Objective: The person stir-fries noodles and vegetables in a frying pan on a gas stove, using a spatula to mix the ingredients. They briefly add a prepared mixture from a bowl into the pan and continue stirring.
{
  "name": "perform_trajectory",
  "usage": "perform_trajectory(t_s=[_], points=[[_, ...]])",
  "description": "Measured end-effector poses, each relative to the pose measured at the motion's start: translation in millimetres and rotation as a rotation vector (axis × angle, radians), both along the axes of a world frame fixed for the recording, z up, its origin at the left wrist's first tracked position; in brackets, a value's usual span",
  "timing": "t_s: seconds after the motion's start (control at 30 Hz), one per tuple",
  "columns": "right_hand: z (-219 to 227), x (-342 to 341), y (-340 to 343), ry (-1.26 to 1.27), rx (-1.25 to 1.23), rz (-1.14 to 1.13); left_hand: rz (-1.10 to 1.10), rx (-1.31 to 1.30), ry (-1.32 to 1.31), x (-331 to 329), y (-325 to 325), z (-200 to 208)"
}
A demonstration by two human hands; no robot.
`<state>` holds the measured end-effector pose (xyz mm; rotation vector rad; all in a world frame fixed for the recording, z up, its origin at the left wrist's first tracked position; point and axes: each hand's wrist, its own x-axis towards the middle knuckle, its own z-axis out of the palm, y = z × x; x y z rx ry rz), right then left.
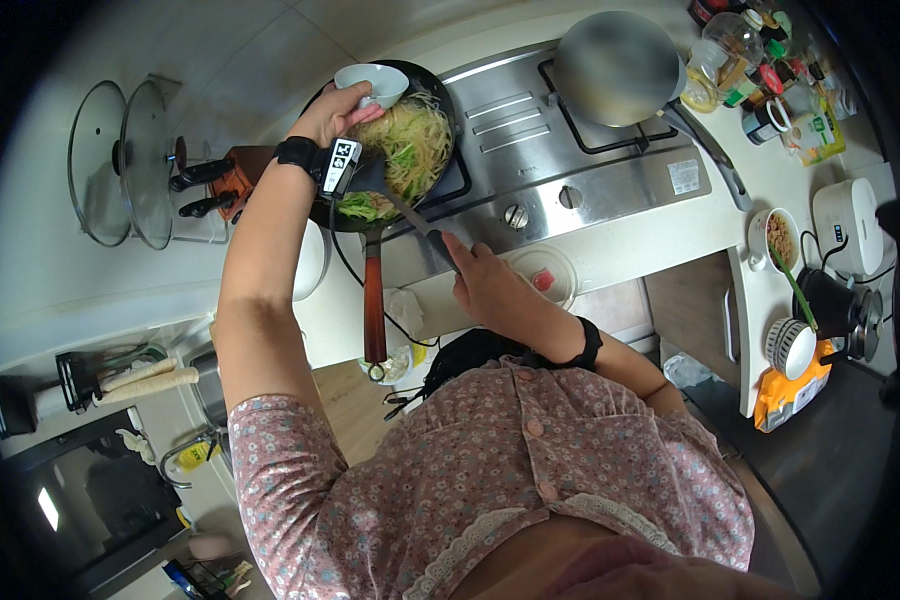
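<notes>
A dark wok (pixel 448 112) sits on the left side of the stove, its reddish-brown wooden handle (pixel 373 300) pointing back toward me. Pale shreds with green pieces (pixel 417 142) fill much of it. My left hand (pixel 332 116) is closed on the rim of a small white bowl (pixel 388 78), held over the wok's far part; what is inside the bowl is hard to make out. My right hand (pixel 495 282) grips the dark handle of a spatula (pixel 422 224), whose front end reaches into the food.
A pot (pixel 618 70) with a long handle stands on the right burner. Bottles and packets (pixel 770 80) crowd the far right corner. A round clear lid (pixel 545 275) lies at the counter front. Knives in a block (pixel 232 185) and glass lids (pixel 148 165) are at left.
</notes>
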<state>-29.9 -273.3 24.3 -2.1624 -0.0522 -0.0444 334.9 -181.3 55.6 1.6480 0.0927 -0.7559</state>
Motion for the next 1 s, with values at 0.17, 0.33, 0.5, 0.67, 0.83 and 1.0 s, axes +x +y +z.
perform_trajectory(t_s=[0.17,0.33,0.5,0.67,0.83,1.0], points=[[-1,0,1,-0.078,-0.067,0.003,-0.058,-0.161,0.025,-19,15,7],[3,6,1,0.059,-0.264,-0.034,0.01,-0.449,0.064,-61,36,21],[15,24,-10,0.133,-0.635,-0.053,0.032,-0.554,0.076,-101,74,47],[29,33,-39,0.188,-0.363,-0.043,0.095,-0.52,-0.174,-166,129,57],[54,36,-74,0.274,-0.048,-0.057,0.249,-0.318,-0.208,-218,189,37],[100,61,-101,0.188,-0.523,0.097,0.431,-0.405,-0.154,-278,252,-28]])
